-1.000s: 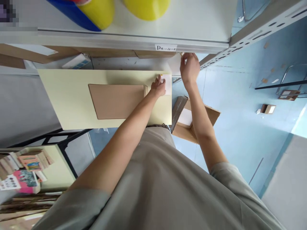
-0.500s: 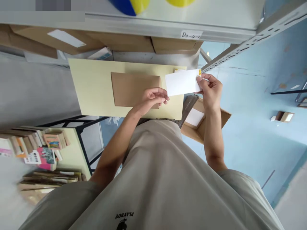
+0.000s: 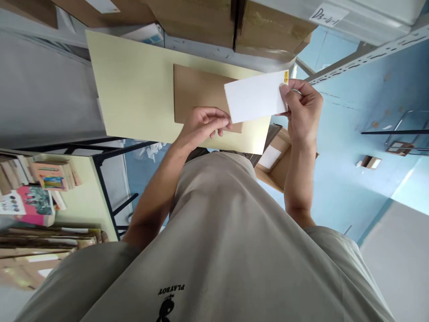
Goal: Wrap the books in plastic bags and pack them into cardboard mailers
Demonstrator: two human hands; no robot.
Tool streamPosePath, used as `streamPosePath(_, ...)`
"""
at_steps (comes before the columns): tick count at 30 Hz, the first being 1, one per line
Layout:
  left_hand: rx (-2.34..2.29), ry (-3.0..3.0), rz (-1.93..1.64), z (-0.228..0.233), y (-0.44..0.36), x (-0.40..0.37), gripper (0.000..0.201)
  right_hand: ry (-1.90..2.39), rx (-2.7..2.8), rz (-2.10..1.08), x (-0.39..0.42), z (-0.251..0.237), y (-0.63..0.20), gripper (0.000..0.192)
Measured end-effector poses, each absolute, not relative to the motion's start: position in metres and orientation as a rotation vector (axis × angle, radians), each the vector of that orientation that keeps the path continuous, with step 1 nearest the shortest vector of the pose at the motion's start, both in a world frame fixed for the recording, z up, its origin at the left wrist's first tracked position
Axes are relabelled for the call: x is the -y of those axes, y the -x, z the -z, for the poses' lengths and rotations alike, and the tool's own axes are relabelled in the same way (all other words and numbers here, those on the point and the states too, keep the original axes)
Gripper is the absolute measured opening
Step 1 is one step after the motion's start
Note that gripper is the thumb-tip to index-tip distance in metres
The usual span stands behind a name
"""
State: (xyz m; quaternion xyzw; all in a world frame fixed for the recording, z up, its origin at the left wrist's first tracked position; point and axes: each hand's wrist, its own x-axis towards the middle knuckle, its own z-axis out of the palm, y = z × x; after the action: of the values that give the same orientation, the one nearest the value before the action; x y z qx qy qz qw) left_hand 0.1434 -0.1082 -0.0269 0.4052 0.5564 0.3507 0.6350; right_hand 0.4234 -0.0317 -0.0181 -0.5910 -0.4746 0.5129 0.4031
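Note:
My right hand (image 3: 304, 107) pinches the right end of a blank white paper label (image 3: 256, 98) between thumb and fingers. A small yellow mark is printed at the label's upper right corner, and its left edge looks finely toothed. My left hand (image 3: 208, 123) has its thumb and fingertips closed together at the label's lower left corner. Beneath the hands, a flat brown cardboard box (image 3: 197, 89) lies on a pale yellow tabletop (image 3: 134, 89). The label is held above the box and hides part of its right end.
Large cartons (image 3: 197, 22) fill the shelf behind the tabletop, under a metal beam tagged D3-4-1 (image 3: 328, 14). An open cardboard box (image 3: 278, 156) stands low at the right. At left, books (image 3: 53, 176) and flattened cardboard (image 3: 50, 241) rest on another table.
The camera view has shifted, bringing more shelf cartons into sight. The label now overlaps the brown box more, and both hands still hold it.

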Motion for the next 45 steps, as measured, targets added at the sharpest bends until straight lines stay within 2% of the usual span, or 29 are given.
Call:
streamPosePath(3,-1.250,-0.948,-0.804,0.024,-0.114,0.116,0.020,1.540,1.246,-1.279,0.039,0.007,-0.392,0.046)
streamPosePath(9,-1.187,-0.935,-0.820,0.017,-0.041,0.133,0.020,1.568,1.332,-1.188,0.053,-0.001,-0.319,0.068)
streamPosePath(18,-1.149,-0.905,-0.867,0.015,0.068,0.155,0.024,1.625,1.570,-1.202,0.076,0.009,-0.218,0.078)
streamPosePath(22,-1.129,-0.901,-0.880,0.018,0.105,0.161,0.023,1.639,1.517,-1.202,0.083,0.006,-0.182,0.080)
streamPosePath(30,-1.110,-0.895,-0.882,0.022,0.151,0.167,0.029,1.666,1.425,-1.290,0.081,-0.009,-0.130,0.072)
streamPosePath(35,-1.116,-0.895,-0.917,0.027,0.165,0.168,0.030,1.711,1.652,-1.152,0.079,-0.007,-0.108,0.067)
streamPosePath(37,-1.126,-0.898,-0.947,0.029,0.170,0.167,0.029,1.731,1.753,-1.004,0.087,-0.012,-0.093,0.057)
streamPosePath(41,-1.188,-0.957,-0.984,0.035,0.178,0.168,0.027,1.601,1.960,-0.885,0.120,-0.033,-0.057,0.021)
streamPosePath(43,-1.227,-1.005,-0.984,0.037,0.182,0.170,0.026,1.496,2.043,-0.945,0.138,-0.039,-0.043,0.014)
streamPosePath(45,-1.252,-1.056,-0.970,0.037,0.187,0.172,0.025,1.470,2.098,-0.977,0.152,-0.039,-0.032,0.015)
